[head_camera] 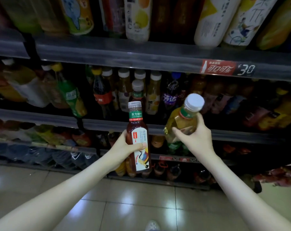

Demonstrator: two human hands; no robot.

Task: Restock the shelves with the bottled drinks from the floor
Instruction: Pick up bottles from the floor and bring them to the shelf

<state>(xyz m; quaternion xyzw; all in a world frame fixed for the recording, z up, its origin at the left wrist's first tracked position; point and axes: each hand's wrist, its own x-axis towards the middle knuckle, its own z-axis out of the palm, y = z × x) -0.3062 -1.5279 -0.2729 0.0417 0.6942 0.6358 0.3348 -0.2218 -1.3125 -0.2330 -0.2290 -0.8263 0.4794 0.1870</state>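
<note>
My left hand (124, 145) grips a dark red tea bottle (138, 130) with a green neck band and a white picture label, held upright in front of the shelves. To its right, my right hand (193, 135) holds a pale yellow tea bottle (181, 120) with a white cap, tilted so the cap leans toward me and to the right. Both bottles hover level with the middle shelf (108, 122), just outside its front edge. Behind the red bottle stands a matching bottle (137, 90) with a white cap on that shelf.
Several shelf levels are packed with drink bottles. A red price tag (228, 68) marks the upper shelf rail. The lowest shelf (158, 180) sits just above a glossy tiled floor (133, 205). A red patterned bag (278, 175) lies at the right. My shoe tip (152, 225) shows at the bottom.
</note>
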